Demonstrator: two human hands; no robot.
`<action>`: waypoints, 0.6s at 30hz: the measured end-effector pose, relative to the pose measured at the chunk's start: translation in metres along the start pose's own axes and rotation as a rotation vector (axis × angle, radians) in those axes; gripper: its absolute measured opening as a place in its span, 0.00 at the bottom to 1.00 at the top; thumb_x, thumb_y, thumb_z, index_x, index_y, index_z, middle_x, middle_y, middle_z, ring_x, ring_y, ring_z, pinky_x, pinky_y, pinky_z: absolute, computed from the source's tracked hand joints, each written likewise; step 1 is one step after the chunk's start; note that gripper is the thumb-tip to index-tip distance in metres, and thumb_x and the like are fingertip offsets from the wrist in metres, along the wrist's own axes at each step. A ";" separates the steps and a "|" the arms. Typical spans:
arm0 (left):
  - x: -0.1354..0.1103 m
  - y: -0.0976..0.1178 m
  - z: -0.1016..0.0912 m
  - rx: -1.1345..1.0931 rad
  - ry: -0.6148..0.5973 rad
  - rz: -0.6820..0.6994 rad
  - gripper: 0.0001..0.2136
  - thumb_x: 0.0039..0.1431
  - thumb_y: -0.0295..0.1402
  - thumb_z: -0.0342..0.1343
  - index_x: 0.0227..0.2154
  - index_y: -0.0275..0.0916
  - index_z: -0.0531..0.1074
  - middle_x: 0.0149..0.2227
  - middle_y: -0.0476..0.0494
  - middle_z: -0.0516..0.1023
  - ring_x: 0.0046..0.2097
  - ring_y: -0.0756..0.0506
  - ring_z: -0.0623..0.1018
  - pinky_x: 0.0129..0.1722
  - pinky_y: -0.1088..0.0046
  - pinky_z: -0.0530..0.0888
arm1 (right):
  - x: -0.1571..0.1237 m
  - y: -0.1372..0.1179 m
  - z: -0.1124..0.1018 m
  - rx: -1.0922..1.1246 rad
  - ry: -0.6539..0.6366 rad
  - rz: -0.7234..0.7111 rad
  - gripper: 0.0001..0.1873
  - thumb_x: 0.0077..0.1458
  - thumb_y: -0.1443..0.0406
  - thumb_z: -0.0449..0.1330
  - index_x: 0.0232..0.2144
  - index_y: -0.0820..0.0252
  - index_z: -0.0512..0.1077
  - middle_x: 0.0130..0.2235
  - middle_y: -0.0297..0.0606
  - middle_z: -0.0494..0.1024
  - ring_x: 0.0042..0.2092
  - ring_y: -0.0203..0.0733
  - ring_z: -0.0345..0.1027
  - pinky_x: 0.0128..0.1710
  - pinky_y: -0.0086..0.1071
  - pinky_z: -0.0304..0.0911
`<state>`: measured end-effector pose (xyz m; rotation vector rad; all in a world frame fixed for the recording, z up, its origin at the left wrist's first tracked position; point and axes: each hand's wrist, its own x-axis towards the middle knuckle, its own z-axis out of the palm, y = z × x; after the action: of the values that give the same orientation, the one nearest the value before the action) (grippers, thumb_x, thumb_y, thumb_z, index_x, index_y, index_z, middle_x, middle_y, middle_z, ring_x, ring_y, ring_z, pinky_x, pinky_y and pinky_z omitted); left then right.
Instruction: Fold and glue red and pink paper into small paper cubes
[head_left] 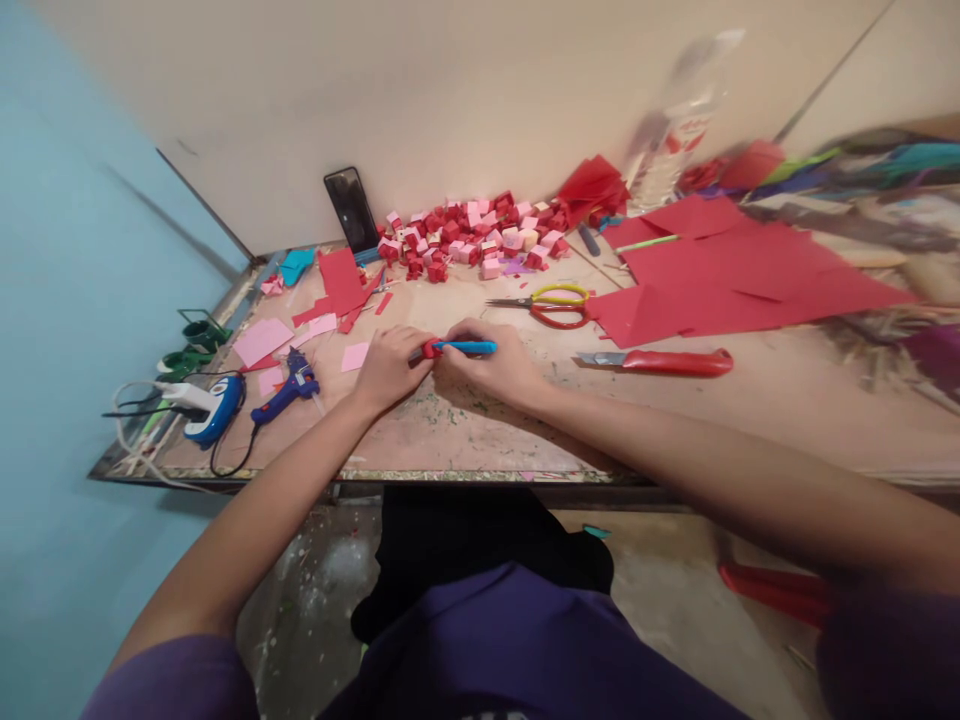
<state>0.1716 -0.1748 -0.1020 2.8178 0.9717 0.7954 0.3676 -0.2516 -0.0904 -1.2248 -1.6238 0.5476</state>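
My right hand [491,360] is closed around a blue pen [474,347], its tip end meeting a small red paper piece [430,349]. That red piece is pinched in the fingers of my left hand [394,368], close to the tabletop. Whether the pen marks or presses the piece is too small to tell. Beyond my hands lies a heap of small red and pink paper cubes [472,235]. Scissors with yellow and red handles [559,305] rest behind my right hand. A red-handled utility knife [675,362] lies to its right.
A blue glue gun [289,388] and a corded power strip [215,410] are at the left. A phone [351,210] leans on the wall. Red paper sheets [750,275] and a plastic bottle [675,130] are at the right. Pink scraps [262,340] lie left. The table's front edge [487,478] is near.
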 end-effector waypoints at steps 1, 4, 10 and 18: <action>0.000 0.000 0.000 -0.001 -0.001 0.000 0.11 0.66 0.32 0.58 0.47 0.40 0.81 0.48 0.39 0.86 0.52 0.38 0.81 0.52 0.59 0.72 | 0.000 0.000 0.000 0.000 -0.001 -0.001 0.07 0.59 0.60 0.63 0.36 0.57 0.78 0.35 0.39 0.83 0.35 0.44 0.75 0.38 0.39 0.69; 0.000 0.001 -0.001 -0.005 -0.003 0.001 0.11 0.67 0.32 0.57 0.47 0.40 0.80 0.48 0.39 0.86 0.51 0.38 0.81 0.53 0.59 0.72 | 0.000 0.000 0.000 0.004 -0.002 0.002 0.06 0.59 0.61 0.64 0.35 0.57 0.78 0.34 0.38 0.83 0.35 0.44 0.75 0.38 0.39 0.69; 0.000 0.001 -0.001 -0.003 -0.008 -0.009 0.10 0.67 0.33 0.57 0.47 0.40 0.80 0.48 0.39 0.86 0.52 0.38 0.81 0.53 0.59 0.72 | 0.001 0.000 0.000 0.032 0.030 0.010 0.07 0.57 0.60 0.63 0.35 0.57 0.77 0.34 0.37 0.83 0.35 0.44 0.75 0.39 0.39 0.69; 0.000 0.000 -0.001 -0.006 -0.005 0.000 0.10 0.68 0.33 0.57 0.47 0.39 0.80 0.47 0.39 0.86 0.51 0.38 0.81 0.52 0.60 0.72 | 0.001 0.000 0.000 0.030 0.060 0.020 0.07 0.57 0.60 0.63 0.33 0.57 0.77 0.33 0.37 0.82 0.34 0.43 0.73 0.37 0.38 0.67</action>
<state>0.1712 -0.1751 -0.1011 2.8130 0.9669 0.7890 0.3674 -0.2506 -0.0898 -1.2253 -1.5489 0.5410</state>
